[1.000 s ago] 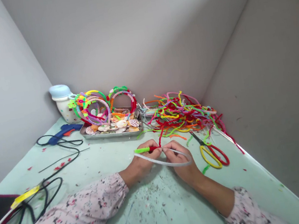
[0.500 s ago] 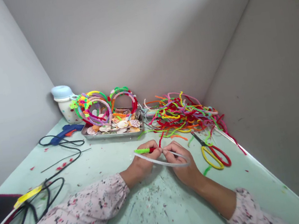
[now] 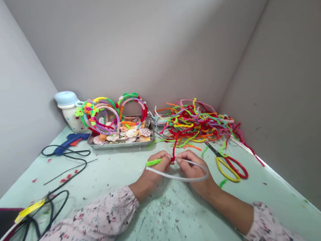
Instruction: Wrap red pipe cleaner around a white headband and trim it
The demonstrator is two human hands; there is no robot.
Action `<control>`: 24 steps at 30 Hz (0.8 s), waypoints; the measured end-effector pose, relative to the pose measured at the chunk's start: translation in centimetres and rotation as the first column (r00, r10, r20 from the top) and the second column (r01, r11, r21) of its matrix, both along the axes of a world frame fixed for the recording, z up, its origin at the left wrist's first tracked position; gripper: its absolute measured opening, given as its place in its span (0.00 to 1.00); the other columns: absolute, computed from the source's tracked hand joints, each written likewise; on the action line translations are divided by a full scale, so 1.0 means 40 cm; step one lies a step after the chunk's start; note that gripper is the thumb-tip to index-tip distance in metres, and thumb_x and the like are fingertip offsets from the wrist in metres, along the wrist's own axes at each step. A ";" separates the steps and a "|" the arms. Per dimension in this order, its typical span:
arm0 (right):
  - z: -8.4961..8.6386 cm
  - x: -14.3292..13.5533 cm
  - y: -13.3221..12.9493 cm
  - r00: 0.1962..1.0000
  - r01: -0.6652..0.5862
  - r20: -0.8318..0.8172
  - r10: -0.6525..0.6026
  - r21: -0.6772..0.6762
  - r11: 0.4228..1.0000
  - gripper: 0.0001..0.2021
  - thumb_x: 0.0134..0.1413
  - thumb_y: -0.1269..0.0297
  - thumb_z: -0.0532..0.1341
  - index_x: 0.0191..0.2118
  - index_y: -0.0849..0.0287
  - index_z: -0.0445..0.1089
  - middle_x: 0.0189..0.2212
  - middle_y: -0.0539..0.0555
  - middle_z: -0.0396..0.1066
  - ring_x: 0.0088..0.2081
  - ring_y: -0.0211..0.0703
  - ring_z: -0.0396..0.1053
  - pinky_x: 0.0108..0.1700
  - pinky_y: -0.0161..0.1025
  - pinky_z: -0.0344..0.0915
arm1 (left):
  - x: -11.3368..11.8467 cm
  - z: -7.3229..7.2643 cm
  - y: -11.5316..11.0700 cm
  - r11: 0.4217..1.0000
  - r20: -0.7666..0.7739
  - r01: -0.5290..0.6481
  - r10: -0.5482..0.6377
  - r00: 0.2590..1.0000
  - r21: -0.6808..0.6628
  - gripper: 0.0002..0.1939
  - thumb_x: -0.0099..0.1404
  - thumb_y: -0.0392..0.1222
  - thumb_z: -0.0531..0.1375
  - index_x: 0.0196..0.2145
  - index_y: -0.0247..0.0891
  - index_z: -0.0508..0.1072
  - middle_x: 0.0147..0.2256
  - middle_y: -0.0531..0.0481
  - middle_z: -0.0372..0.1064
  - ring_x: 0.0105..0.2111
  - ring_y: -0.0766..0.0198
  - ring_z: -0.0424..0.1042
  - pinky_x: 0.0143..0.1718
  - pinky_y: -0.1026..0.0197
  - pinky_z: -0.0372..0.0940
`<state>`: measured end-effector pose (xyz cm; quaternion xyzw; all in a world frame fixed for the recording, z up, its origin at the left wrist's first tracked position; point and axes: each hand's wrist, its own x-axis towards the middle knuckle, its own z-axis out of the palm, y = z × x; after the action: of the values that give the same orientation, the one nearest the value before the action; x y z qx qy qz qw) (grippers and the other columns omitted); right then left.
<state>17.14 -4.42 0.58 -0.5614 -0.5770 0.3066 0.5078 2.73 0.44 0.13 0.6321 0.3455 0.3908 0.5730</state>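
A thin white headband [image 3: 173, 177] curves in front of my two hands above the table. My left hand [image 3: 158, 173] is closed round its far side, where bright green pipe cleaner [image 3: 154, 162] covers one end. Red pipe cleaner [image 3: 175, 146] wraps the band at my left fingertips, its loose end standing up between the hands. With thumb and fingers pinched, my right hand [image 3: 195, 169] grips the bare part of the headband just right of the red wrap. My fingers hide some of the band.
Behind my hands stand a metal tray [image 3: 122, 144] of shells with finished colourful headbands [image 3: 104, 120], and a pipe cleaner heap [image 3: 197, 121]. Scissors [image 3: 230, 166] lie right. At left are a blue glue gun [image 3: 69, 142], black cable [image 3: 82, 164] and a lidded cup [image 3: 70, 110].
My right hand has shifted slightly right, away from my left fingertips. The loose red pipe cleaner end now stands higher, and a small red wrap shows between the hands.
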 end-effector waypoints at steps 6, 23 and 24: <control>-0.006 0.000 -0.001 0.998 -0.050 0.038 0.044 0.152 0.987 0.04 0.53 0.68 0.56 0.36 0.57 0.67 0.33 0.51 0.66 0.33 0.40 0.66 0.35 0.35 0.64 | -0.001 0.024 -0.006 1.000 0.009 -0.019 0.019 1.000 0.020 0.15 0.60 0.44 0.53 0.18 0.35 0.60 0.19 0.56 0.54 0.20 0.71 0.51 0.22 0.64 0.47; 0.010 -0.004 -0.009 0.989 -0.077 0.142 0.049 0.196 0.978 0.06 0.56 0.69 0.55 0.38 0.57 0.69 0.34 0.51 0.66 0.33 0.39 0.66 0.34 0.34 0.63 | -0.006 0.013 -0.003 1.000 0.018 0.004 -0.004 1.000 -0.009 0.09 0.58 0.41 0.55 0.23 0.36 0.64 0.19 0.57 0.54 0.21 0.71 0.52 0.24 0.65 0.47; 0.011 -0.004 -0.010 0.988 -0.076 0.149 0.045 0.205 0.976 0.06 0.56 0.69 0.55 0.38 0.57 0.69 0.34 0.51 0.66 0.33 0.38 0.66 0.33 0.34 0.63 | -0.006 0.014 -0.004 1.000 0.014 -0.004 0.004 1.000 -0.013 0.08 0.58 0.41 0.55 0.23 0.36 0.64 0.19 0.57 0.55 0.20 0.71 0.52 0.24 0.65 0.48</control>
<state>17.00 -4.82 1.01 -0.5073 -0.6580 0.2180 0.5120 2.51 0.27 0.70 0.6248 0.3453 0.3941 0.5789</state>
